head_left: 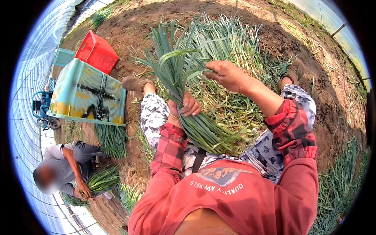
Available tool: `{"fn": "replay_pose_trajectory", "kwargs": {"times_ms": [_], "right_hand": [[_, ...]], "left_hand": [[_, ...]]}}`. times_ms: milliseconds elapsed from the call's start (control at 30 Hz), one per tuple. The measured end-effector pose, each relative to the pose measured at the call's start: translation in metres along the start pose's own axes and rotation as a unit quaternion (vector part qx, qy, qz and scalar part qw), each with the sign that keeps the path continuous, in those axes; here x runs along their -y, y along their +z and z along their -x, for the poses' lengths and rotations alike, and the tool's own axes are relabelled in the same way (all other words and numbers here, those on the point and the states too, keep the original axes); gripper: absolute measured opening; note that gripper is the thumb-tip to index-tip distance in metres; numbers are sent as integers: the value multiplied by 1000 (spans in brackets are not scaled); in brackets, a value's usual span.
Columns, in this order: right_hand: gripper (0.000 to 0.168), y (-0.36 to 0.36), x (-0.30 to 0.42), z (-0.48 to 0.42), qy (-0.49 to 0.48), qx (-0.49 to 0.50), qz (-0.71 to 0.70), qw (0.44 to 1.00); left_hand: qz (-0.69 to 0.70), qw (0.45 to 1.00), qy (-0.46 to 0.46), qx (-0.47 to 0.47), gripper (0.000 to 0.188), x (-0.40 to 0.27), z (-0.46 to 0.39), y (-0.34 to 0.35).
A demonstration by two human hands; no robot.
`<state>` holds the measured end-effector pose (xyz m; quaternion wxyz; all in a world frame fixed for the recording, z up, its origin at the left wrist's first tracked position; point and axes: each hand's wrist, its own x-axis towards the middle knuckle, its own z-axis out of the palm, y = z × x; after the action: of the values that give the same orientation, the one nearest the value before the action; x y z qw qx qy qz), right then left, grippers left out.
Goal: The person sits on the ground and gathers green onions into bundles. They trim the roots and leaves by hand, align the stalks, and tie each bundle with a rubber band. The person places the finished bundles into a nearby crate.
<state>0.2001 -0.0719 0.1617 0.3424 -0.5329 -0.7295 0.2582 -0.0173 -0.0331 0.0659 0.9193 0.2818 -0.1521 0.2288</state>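
Observation:
My left hand (186,105) is closed around the middle of a thick bunch of long green leafy stalks (202,126), perhaps garlic or leek greens. The bunch lies slantwise, its leaf tips spread away from me and its pale lower ends near my lap. To the right of the leaves, my right hand (224,75) pinches a leaf between thumb and fingers. Beyond it a wide pile of similar greens (229,38) rests on the soil. Loose, partly yellowed leaves (226,108) litter the ground between my legs.
At the left are a pale green plastic crate (88,91), a red crate (98,53) and a small teal machine (44,108). A co-worker (70,164) crouches at lower left, holding greens. More greens (337,185) lie at lower right. Plastic greenhouse walls curve around.

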Motion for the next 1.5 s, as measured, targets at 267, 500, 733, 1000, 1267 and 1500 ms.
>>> {"fn": "replay_pose_trajectory", "kwargs": {"times_ms": [267, 500, 733, 1000, 1267, 1500], "right_hand": [[23, -93, -26, 12, 101, -343, -517, 778], [26, -23, 1, -4, 19, -216, -75, 973], [41, -74, -64, 4, 242, -181, -157, 940], [133, 94, 4, 31, 121, 75, -256, 956], [68, 68, 14, 14, 265, -65, -326, 905], [62, 70, 24, -2, 267, -168, -535, 783]], "left_hand": [[-83, 982, -47, -163, 51, 7, -4, 4], [-216, 917, -85, -324, 49, 21, -14, 12], [-204, 892, -27, -401, 49, 9, -21, 31], [-46, 914, 96, -392, 53, 0, -27, 36], [-261, 884, 156, -355, 76, -3, -31, 33], [-441, 804, 26, -398, 82, 77, -4, 20]]}}
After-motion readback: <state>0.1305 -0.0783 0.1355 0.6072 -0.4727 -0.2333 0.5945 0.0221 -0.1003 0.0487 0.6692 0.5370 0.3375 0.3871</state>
